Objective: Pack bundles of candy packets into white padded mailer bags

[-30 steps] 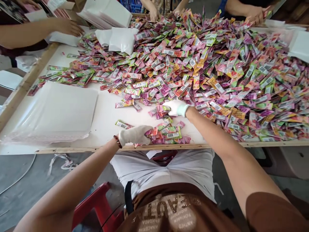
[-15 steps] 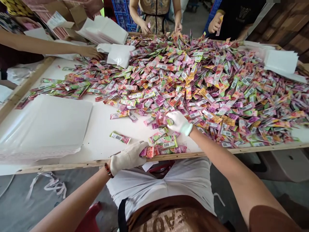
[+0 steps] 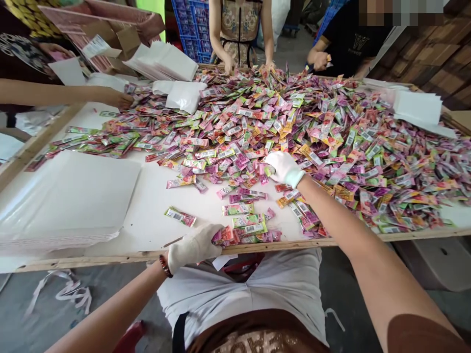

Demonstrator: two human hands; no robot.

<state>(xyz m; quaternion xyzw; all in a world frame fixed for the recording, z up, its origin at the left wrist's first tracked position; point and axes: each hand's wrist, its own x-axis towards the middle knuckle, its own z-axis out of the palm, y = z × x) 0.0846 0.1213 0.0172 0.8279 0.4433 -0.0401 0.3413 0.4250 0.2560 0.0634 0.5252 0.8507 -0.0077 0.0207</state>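
Sachets [image 3: 249, 229], glossy, multicoloured, barcoded; left hand [image 3: 196, 245] grasping some at the desk's [image 3: 147, 211] near edge, right hand [image 3: 282, 166] apparently others.

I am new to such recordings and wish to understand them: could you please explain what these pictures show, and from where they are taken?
There is no robot: one camera on a person's head looks forward and down at their gloved hands. On the white table lie many small colourful packets and, at the left, a stack of flat white sheets or bags. The left hand holds packets near the table's edge; the right hand holds some beside the pile. Other people's hands are around the table.
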